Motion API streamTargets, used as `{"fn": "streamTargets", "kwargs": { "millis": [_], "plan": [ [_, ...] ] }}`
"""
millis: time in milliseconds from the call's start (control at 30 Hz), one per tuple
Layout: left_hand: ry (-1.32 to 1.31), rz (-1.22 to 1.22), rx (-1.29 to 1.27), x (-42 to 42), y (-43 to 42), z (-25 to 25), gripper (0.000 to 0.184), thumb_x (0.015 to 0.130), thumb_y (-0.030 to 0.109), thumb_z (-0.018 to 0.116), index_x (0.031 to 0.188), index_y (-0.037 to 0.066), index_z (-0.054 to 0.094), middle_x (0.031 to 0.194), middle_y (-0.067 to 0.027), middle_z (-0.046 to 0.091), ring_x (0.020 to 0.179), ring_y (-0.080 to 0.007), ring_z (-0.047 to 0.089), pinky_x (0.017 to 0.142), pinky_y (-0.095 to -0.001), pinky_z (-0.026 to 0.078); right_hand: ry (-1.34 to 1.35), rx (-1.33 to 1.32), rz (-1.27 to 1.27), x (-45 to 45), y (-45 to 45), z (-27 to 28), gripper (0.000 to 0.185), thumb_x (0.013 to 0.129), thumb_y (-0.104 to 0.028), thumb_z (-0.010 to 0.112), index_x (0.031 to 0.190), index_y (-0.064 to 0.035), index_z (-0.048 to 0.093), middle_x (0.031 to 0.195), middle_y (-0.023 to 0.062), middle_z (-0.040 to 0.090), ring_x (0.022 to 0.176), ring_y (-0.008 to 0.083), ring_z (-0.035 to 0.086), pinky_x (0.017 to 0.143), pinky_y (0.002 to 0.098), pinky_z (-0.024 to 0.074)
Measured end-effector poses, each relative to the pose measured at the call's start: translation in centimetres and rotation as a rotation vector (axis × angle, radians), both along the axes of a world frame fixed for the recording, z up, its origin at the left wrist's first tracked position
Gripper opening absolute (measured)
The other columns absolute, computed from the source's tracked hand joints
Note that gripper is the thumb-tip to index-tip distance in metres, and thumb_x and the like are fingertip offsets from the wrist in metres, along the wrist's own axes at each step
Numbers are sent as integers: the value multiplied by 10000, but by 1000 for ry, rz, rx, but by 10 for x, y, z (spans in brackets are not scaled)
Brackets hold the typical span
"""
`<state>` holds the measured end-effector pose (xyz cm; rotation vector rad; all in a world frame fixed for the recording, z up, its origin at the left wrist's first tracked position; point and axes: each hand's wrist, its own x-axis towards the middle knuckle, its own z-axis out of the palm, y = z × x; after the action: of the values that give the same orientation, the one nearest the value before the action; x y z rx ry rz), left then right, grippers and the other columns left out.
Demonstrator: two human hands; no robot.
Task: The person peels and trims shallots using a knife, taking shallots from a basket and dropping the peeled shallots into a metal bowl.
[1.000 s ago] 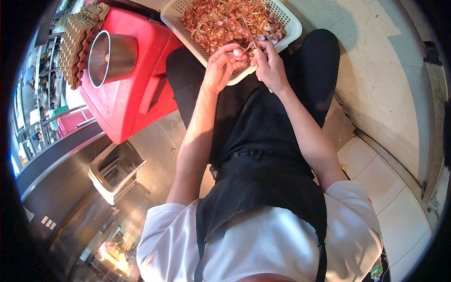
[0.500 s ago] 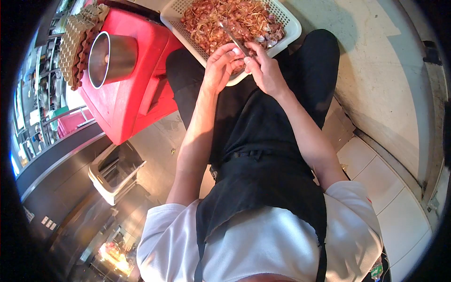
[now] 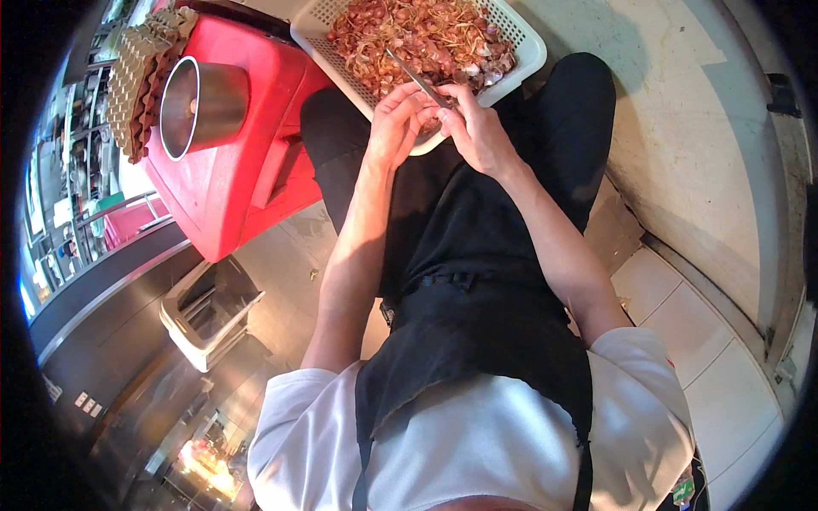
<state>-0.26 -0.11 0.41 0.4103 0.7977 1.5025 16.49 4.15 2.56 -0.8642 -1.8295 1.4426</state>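
Observation:
My right hand (image 3: pixel 475 128) is closed on a small knife (image 3: pixel 416 78), whose blade points up and left over a pale perforated basket (image 3: pixel 532 53). Beside it, my left hand (image 3: pixel 398 126) has its fingers pinched together near the knife; whatever lies between them is too small and hidden to name. Both hands are at the basket's near edge, close to touching. Reddish-brown peelings and small round bulbs, like shallots (image 3: pixel 409 38), fill the basket.
A steel pot (image 3: pixel 223 104) stands on a red box (image 3: pixel 264 77) at the left, next to stacked egg trays (image 3: pixel 136 85). A pale bin-like container (image 3: pixel 200 328) is on the floor at lower left. A pale wall (image 3: pixel 690 128) rises on the right.
The knife has swung from nearly upright to pointing up and left. My right hand has shifted slightly left and down, closer to my left hand. The white bulb at my left fingertips no longer shows.

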Motion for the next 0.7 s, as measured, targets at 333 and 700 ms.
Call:
{"fn": "streamTargets", "kwargs": {
  "millis": [333, 700],
  "plan": [
    [6, 4, -31, 4, 1, 11, 224, 939, 11, 533, 1147, -46, 596, 1032, -133, 673, 948, -214, 662, 866, -347, 547, 25, -212, -35, 4, 4, 14, 271, 968, -109, 521, 1217, -19, 462, 827, 116, 666, 682, 183, 662, 621, 333, 522],
    [-4, -27, -25, -1, 0, 0, 217, 951, 17, 521, 1145, -50, 594, 1019, -123, 677, 927, -198, 661, 840, -319, 540, 71, -111, -5, -2, -1, 6, 262, 955, -72, 536, 1198, -28, 453, 844, 125, 663, 677, 205, 655, 617, 344, 520]
  ]
}}
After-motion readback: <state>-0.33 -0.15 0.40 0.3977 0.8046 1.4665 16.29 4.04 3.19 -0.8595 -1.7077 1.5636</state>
